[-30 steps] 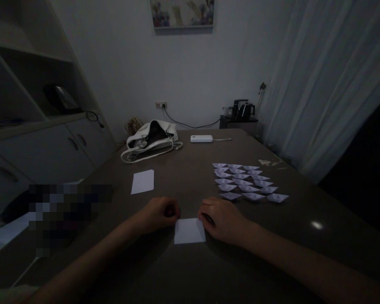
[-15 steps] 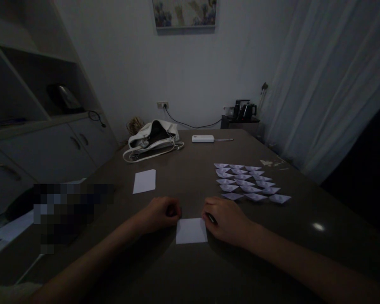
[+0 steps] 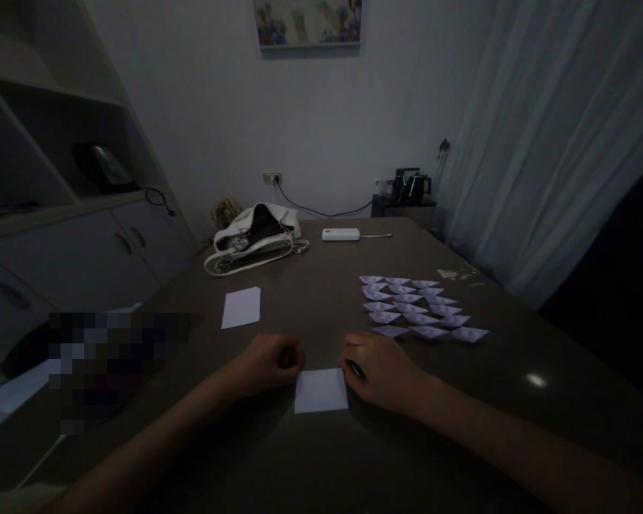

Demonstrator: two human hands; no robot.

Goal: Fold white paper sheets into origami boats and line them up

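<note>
A small white sheet of paper (image 3: 321, 391) lies flat on the dark table in front of me. At its far left corner is my left hand (image 3: 272, 363), thumb and fingers pinched together on the paper's edge. My right hand (image 3: 378, 368) grips the far right corner in the same way, with its fingers curled. The fingertips partly hide both corners. Several folded white paper boats (image 3: 416, 318) stand in rows beyond my right hand. Farther off to the left lies a stack of white paper (image 3: 241, 308), apart from my left hand.
A white handbag (image 3: 260, 239) rests at the back left of the table (image 3: 321, 285), with a white power bank (image 3: 341, 234) and short cable to its right. Paper scraps (image 3: 453, 274) lie near the right edge. A black kettle (image 3: 416, 187) stands on a cabinet behind.
The whole view has shifted slightly, so things appear a little farther left. Both hands stay at the paper's far corners, and the paper keeps its shape.
</note>
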